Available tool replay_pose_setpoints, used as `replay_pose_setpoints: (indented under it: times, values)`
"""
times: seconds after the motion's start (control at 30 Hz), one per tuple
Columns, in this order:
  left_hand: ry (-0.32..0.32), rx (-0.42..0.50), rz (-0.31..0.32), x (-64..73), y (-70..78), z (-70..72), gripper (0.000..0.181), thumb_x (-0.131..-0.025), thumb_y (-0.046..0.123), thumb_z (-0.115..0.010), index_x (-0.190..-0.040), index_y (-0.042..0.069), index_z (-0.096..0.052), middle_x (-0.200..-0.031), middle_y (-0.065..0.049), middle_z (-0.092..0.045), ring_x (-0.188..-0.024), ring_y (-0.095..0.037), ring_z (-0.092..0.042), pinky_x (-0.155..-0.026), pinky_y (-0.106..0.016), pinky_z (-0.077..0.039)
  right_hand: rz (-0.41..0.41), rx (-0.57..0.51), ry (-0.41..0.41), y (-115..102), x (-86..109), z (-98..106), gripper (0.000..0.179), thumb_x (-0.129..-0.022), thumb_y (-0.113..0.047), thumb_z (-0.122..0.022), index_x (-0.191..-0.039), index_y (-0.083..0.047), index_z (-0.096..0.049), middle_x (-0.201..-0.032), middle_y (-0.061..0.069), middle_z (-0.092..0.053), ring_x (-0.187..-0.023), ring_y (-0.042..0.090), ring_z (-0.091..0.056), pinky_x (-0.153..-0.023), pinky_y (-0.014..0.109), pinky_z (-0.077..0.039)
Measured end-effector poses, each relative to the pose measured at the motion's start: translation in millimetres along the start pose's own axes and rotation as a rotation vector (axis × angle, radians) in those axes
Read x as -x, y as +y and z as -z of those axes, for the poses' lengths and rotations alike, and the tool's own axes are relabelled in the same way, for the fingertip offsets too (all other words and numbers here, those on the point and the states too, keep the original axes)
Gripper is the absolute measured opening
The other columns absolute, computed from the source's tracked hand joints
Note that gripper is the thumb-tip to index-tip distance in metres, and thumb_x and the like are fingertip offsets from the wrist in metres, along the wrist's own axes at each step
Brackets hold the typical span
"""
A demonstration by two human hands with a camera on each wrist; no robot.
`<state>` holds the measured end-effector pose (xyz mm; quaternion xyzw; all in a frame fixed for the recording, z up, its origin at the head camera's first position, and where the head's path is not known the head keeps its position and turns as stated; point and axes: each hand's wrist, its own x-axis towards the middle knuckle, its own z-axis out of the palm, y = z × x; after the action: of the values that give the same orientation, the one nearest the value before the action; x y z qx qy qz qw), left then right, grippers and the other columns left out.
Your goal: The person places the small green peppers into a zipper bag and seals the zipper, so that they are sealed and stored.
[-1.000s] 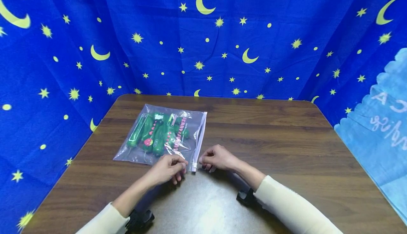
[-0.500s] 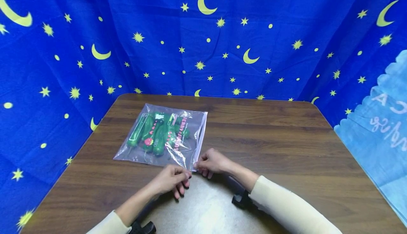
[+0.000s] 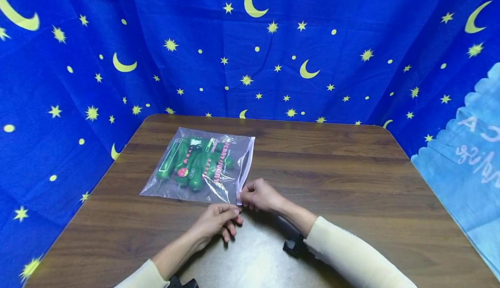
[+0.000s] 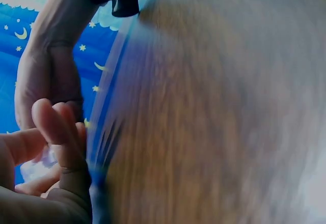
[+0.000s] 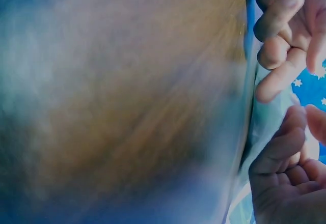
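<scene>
A clear zip bag point(image 3: 156, 189) with pink and white print lies flat on the table, left of centre in the head view. Inside it are several long green vegetables point(image 3: 195, 181) that look like cucumbers. My left hand point(image 3: 215, 223) pinches the near corner of the bag at its mouth end between thumb and forefinger, the other fingers loosely bent. Just beyond, my right hand point(image 3: 261, 195) pinches the white zip strip point(image 3: 248, 157) at its near end, where its fingertips hide the slider. Both hands point(image 5: 282, 168) are close together in the right wrist view.
The brown wooden table point(image 3: 332, 170) stretches away to the right and in front. Blue cloth point(image 3: 218, 27) with yellow moons and stars hangs behind and at the sides. A light blue lettered cloth point(image 3: 465, 162) hangs at the right. A black wrist camera point(image 3: 294, 246) sits under my right forearm.
My right hand has come from beside the zip strip to pinch its near end, then shifted slightly away from me. My left hand has moved right to the bag's corner. The zip strip now bows.
</scene>
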<state>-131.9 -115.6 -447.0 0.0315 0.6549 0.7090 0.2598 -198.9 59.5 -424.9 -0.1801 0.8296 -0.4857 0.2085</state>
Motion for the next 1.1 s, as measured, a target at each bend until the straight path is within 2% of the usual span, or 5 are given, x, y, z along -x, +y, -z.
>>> replay_pose_setpoints:
  times: [0.23,0.37,0.47,0.83,1.1]
  values:
    - [0.04,0.194,0.002,-4.5,-1.3,-2.5,0.045,-0.095,0.024,-0.051,-0.124,-0.011,-0.047,-0.084,0.006,-0.067,-0.059,-0.001,-0.056,-0.047,-0.015,-0.046,0.096,-0.04,0.056,-5.9,-2.4,2.0,0.017,-0.084,-0.008,-0.06,-0.075,0.006,-0.065,-0.056,-0.003,-0.053,-0.048,0.007,-0.046,-0.046,0.019,-0.038]
    - [0.048,0.351,-0.01,-6.3,0.7,-2.4,0.031,-0.097,0.024,-0.047,-0.114,0.0,-0.054,-0.08,0.008,-0.067,-0.057,0.0,-0.055,-0.046,-0.013,-0.044,0.099,-0.056,0.075,-8.9,-3.4,2.3,0.018,-0.085,-0.01,-0.058,-0.076,0.004,-0.065,-0.057,-0.005,-0.052,-0.048,0.006,-0.045,-0.046,0.018,-0.038]
    - [0.048,0.431,-0.026,-7.4,2.4,-2.0,0.021,-0.098,0.022,-0.045,-0.104,0.006,-0.057,-0.077,0.008,-0.067,-0.055,0.001,-0.055,-0.045,-0.012,-0.044,0.097,-0.064,0.08,-10.4,-4.0,2.1,0.02,-0.086,-0.012,-0.058,-0.076,0.004,-0.065,-0.058,-0.007,-0.051,-0.049,0.005,-0.044,-0.046,0.018,-0.037]
    - [0.146,0.455,-0.059,-11.8,8.2,-4.0,0.021,-0.097,0.014,-0.047,-0.084,0.013,-0.064,-0.067,0.008,-0.065,-0.049,0.0,-0.053,-0.042,-0.012,-0.042,0.1,-0.053,0.084,-13.8,-3.4,3.9,0.025,-0.087,-0.016,-0.06,-0.073,0.003,-0.066,-0.056,-0.007,-0.052,-0.051,0.007,-0.044,-0.048,0.019,-0.037]
    - [0.316,0.424,-0.085,-16.3,7.8,-15.2,0.019,-0.091,0.011,-0.054,-0.073,0.013,-0.062,-0.058,0.007,-0.059,-0.045,-0.002,-0.048,-0.04,-0.014,-0.039,0.099,-0.005,0.138,-14.1,-3.6,0.9,0.024,-0.085,-0.016,-0.06,-0.069,0.001,-0.065,-0.054,-0.005,-0.052,-0.048,0.005,-0.043,-0.045,0.018,-0.034]
